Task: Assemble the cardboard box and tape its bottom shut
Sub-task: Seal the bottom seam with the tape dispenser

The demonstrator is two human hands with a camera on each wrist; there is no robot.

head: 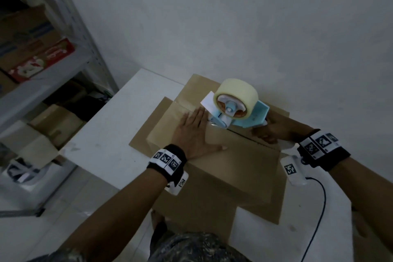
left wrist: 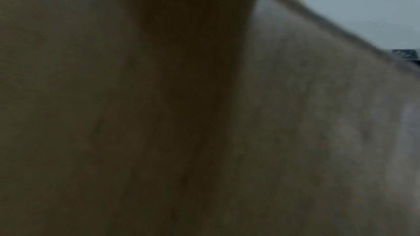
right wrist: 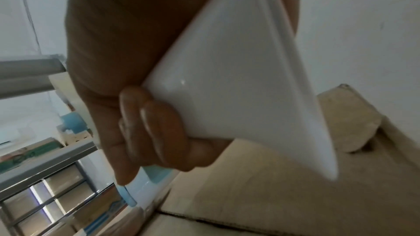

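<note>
Here the tape dispenser [head: 236,110], apparently in the right grip [head: 268,132], touches the box [head: 223,155].

No word, brand or number can be read anywhere. The red carton [head: 42,60] on the metal shelf [head: 53,78] carries white lettering too blurred to make out, and the brown carton [head: 27,30] above it has illegible blue print. The wristbands [head: 168,160] bear black-and-white square coded markers, with tiny characters beside them that are too small to read.
</note>
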